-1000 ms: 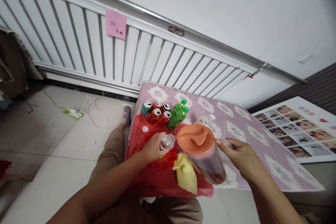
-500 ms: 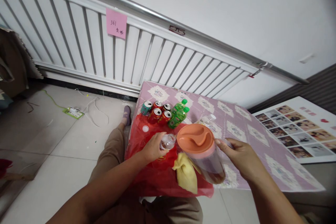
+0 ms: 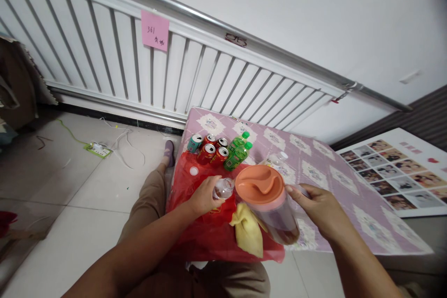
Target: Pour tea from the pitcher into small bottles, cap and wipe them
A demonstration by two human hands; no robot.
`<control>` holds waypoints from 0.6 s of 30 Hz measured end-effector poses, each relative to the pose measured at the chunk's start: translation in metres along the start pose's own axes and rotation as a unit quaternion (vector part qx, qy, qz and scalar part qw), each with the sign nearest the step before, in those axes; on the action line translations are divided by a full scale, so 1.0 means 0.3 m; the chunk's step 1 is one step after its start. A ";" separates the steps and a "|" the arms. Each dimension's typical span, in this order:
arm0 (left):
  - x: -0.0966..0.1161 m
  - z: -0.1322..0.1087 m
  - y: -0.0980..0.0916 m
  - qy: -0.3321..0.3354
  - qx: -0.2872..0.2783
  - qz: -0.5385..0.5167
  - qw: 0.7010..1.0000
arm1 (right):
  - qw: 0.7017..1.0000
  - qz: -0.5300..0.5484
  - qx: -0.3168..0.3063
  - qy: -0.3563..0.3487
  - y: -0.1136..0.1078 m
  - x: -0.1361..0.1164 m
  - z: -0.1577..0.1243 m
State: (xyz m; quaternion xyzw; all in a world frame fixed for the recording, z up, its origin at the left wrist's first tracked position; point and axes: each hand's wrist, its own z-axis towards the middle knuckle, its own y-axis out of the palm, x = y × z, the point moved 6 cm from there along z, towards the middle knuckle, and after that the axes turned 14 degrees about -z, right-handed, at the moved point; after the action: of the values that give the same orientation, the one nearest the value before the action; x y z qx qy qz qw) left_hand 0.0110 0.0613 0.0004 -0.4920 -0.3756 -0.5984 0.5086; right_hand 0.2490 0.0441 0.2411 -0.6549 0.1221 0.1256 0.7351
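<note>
"Yellow cloth (image 3: pixel 248 235) lies nearest, on red plastic (image 3: pixel 200 244). And the hands?"

"The right hand (image 3: pixel 319 205) grips the handle of an orange-lidded pitcher (image 3: pixel 274 219), seemingly tilted; the left hand (image 3: pixel 205 199) is wrapped round an uncapped clear bottle (image 3: pixel 222 189), its mouth beside the lid's edge."

"Which step is that?"

"Pouring, I'd judge. The next move calls for a steady bottle and a gentle tilt."

"What's unclear?"

"Whether liquid is running, or lid and bottle touch. The left hand hides part of the bottle; farther off, the pitcher covers some of a white-capped bottle (image 3: pixel 275 160)."
</note>
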 end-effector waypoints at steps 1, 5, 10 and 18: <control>0.001 0.000 0.000 0.002 -0.001 0.000 1.000 | 1.000 0.001 0.000 -0.001 0.001 0.000 0.000; 0.000 0.000 -0.001 0.004 -0.001 0.002 1.000 | 1.000 0.005 -0.005 0.007 0.006 0.008 0.001; -0.007 0.000 0.000 -0.002 0.000 -0.001 1.000 | 1.000 0.012 -0.001 0.006 0.008 0.015 0.004; -0.005 0.002 0.002 -0.005 0.000 -0.008 1.000 | 1.000 0.012 -0.005 0.002 0.016 0.028 0.009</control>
State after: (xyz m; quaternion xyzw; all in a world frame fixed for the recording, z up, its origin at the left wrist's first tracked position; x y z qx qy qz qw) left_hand 0.0118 0.0620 -0.0010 -0.4921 -0.3819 -0.5998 0.5023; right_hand 0.2552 0.0475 0.2341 -0.6572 0.1308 0.1338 0.7301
